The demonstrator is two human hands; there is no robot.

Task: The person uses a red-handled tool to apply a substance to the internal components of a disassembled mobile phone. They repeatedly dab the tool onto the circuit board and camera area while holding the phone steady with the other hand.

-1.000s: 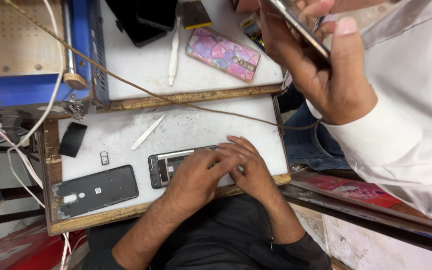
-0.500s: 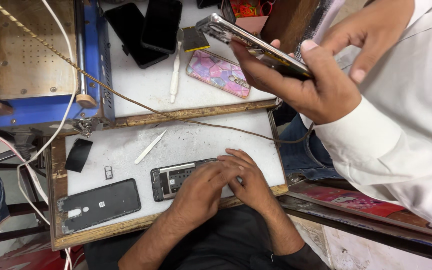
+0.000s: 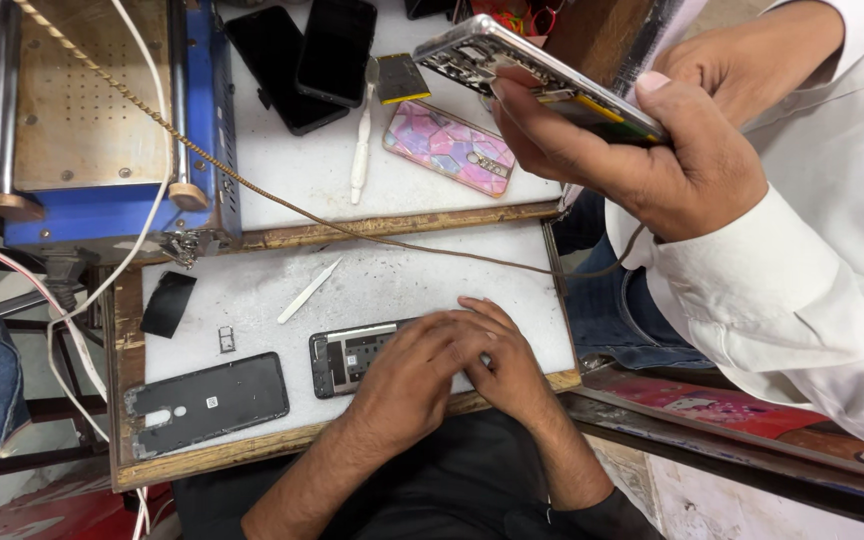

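An opened phone (image 3: 347,355) with its back off lies face down on the white work board (image 3: 402,285). My left hand (image 3: 417,372) lies over its right half and presses it down. My right hand (image 3: 507,362) rests beside it, fingers curled over the phone's right end, which is hidden under both hands. A black back cover (image 3: 207,402) lies to the left of the phone, with a small SIM tray (image 3: 226,340) and a white plastic pry tool (image 3: 309,291) above it.
A co-worker in a white shirt holds another opened phone (image 3: 532,75) in one hand (image 3: 652,150) at the upper right. The rear shelf holds a pink patterned case (image 3: 449,148), two dark phones (image 3: 307,60) and a blue machine (image 3: 102,120). A braided cord (image 3: 352,232) crosses the bench.
My hands stay on the opened phone, fingers shifting slightly. The co-worker's hand with the other phone has dropped lower and further left in view as the view moved.
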